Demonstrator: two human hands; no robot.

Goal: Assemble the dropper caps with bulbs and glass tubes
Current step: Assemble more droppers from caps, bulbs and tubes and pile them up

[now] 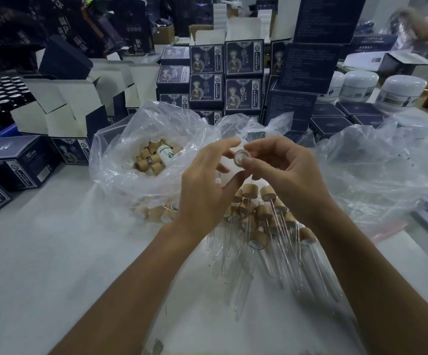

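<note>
My right hand (287, 172) pinches a wooden dropper cap (241, 157) between thumb and forefinger, its open underside turned toward me. My left hand (205, 185) is right beside it, forefinger reaching to the cap's top edge and thumb just below it; a small white piece, perhaps a bulb, shows by the left fingers but is unclear. Below my hands lies a pile of assembled droppers (264, 216) with wooden caps and glass tubes pointing toward me. An open plastic bag (120, 160) at the left holds several loose wooden caps (148, 160).
A white bottle (165, 154) lies among the caps in the bag. Dark printed boxes (242, 73) are stacked behind, open cartons (61, 108) at the left, white jars (402, 92) at the back right. More crumpled plastic (369, 170) spreads on the right of the white table (54, 252).
</note>
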